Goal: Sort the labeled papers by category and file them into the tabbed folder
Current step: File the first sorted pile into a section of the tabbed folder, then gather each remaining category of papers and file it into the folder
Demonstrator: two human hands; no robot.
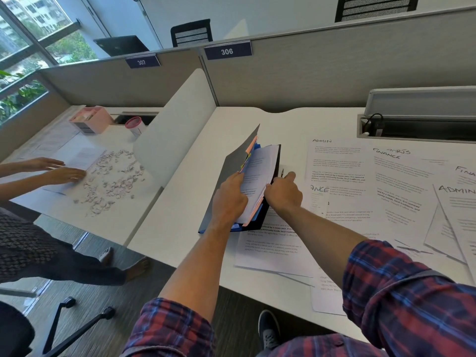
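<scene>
I've got the tabbed folder propped open on the bench, near its left side. My left hand grips the sheaf of filed pages, fingers curled round their edge. My right hand pinches the folder's dark right cover. To the right, labeled papers marked ADMIN and FINANCE lie spread out.

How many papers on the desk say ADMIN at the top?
2. One ADMIN paper lies just right of the tabbed folder. The other ADMIN paper is at the right edge. More could be hidden under overlapping sheets or inside the folder.
</scene>
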